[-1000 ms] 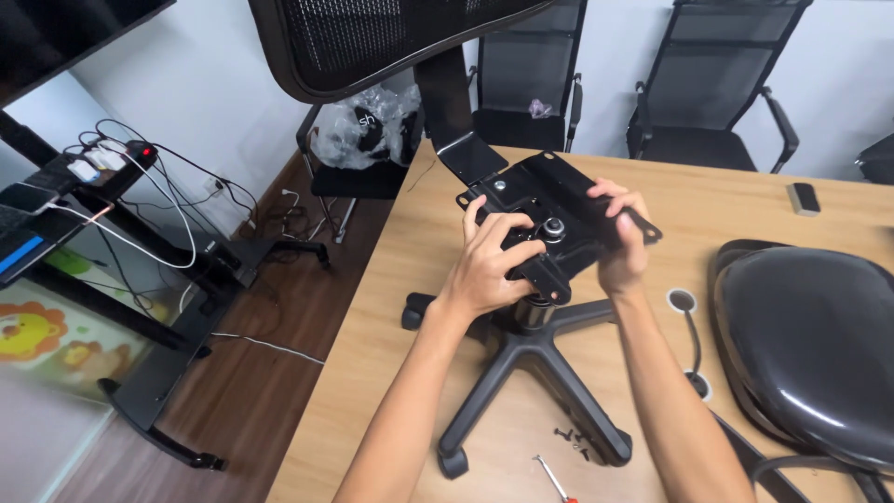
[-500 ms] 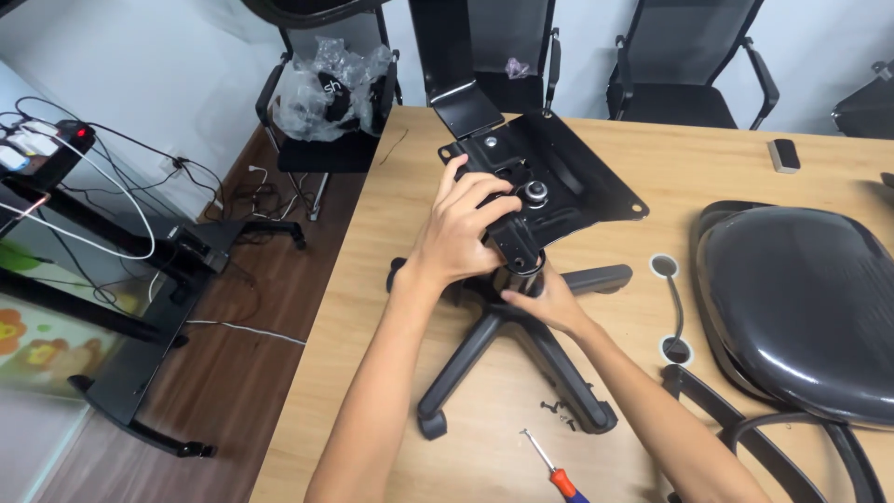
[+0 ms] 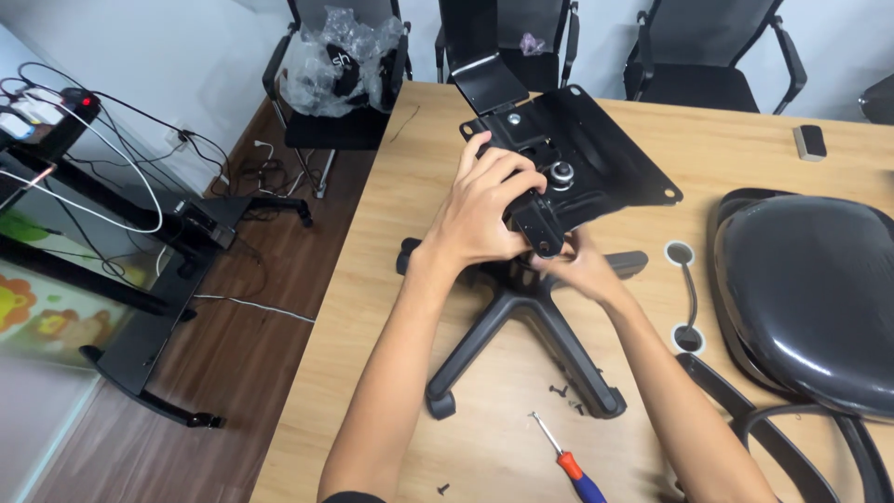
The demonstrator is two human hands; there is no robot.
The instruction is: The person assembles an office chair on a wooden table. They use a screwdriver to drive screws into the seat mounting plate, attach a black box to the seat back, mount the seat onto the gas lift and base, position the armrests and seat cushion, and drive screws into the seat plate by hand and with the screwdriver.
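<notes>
A black metal chair mechanism plate (image 3: 596, 154) sits on top of a black five-leg chair base (image 3: 521, 326) that lies on the wooden table (image 3: 736, 140). My left hand (image 3: 484, 210) grips the plate's near edge from above. My right hand (image 3: 577, 268) reaches under the plate at the centre column, fingers curled around it; what it grasps is partly hidden.
A black seat cushion (image 3: 805, 289) lies at the right with a black armrest (image 3: 792, 447) below it. A screwdriver (image 3: 568, 461) and loose screws (image 3: 563, 396) lie near the front. Office chairs stand behind the table, one holding a plastic bag (image 3: 345, 56). A small dark object (image 3: 810, 142) lies far right.
My right hand left the plate's right edge and went under it to the column. My left hand stayed on the plate. The view tilted down and drew closer.
</notes>
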